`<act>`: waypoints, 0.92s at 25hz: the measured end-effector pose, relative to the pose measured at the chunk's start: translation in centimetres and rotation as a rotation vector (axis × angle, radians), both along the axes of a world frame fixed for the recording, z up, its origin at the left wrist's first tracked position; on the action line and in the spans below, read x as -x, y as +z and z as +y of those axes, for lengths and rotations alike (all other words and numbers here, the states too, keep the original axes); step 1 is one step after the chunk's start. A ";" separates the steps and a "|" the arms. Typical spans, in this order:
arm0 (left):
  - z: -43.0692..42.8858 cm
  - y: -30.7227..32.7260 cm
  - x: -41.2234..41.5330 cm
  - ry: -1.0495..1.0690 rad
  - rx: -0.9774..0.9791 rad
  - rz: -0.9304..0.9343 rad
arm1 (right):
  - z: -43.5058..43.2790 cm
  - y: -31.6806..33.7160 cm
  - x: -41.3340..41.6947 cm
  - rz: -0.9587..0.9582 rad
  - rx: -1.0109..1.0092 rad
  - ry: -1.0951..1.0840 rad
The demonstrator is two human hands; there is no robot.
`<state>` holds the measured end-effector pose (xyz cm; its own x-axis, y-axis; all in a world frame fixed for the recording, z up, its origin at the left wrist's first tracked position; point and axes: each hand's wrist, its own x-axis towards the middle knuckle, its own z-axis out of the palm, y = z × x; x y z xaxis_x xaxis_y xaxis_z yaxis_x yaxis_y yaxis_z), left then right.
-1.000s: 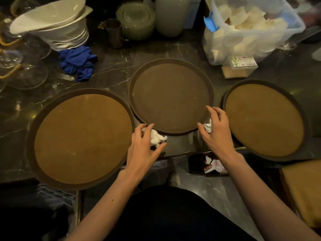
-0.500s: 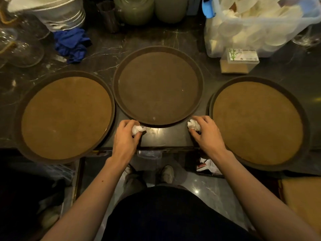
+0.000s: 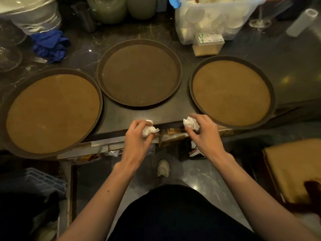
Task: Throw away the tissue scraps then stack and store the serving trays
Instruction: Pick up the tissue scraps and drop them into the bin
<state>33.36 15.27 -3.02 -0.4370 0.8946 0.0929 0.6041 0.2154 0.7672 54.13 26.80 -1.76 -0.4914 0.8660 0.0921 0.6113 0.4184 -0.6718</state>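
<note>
Three round brown serving trays lie side by side on the dark marble counter: a left tray [image 3: 52,112], a middle tray [image 3: 139,73] set further back, and a right tray [image 3: 231,91]. All three are bare. My left hand [image 3: 137,138] is closed around a crumpled white tissue scrap [image 3: 149,130] at the counter's front edge. My right hand [image 3: 205,134] grips a second white tissue scrap [image 3: 191,124], just off the right tray's near rim.
A blue cloth [image 3: 50,45], stacked white bowls [image 3: 29,13] and glassware sit back left. A clear plastic bin [image 3: 212,16] and a small box [image 3: 207,44] stand back right. Below the counter are shelves, a blue crate [image 3: 40,181] and a tan tray [image 3: 295,171] at right.
Both hands closed on the tissue scraps beside the middle tray and drew back toward me, off the counter's front edge. The view shifted so the trays sit higher in frame.
</note>
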 end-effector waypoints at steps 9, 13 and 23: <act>-6.5 -3.0 -9.5 -0.254 0.033 -0.162 | -11.9 -0.5 -10.4 -0.142 0.073 -0.234; -6.4 -3.6 -13.2 -0.286 0.060 -0.157 | -13.0 -1.7 -14.5 -0.143 0.126 -0.295; -0.6 -8.6 -27.6 -0.153 0.197 -0.093 | -6.0 -10.6 -27.3 -0.082 0.257 -0.215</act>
<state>60.92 14.64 -11.64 -0.2939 0.9477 -0.1241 0.5699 0.2780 0.7732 81.47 20.77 -12.37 -0.2917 0.9403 -0.1751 0.7236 0.0973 -0.6833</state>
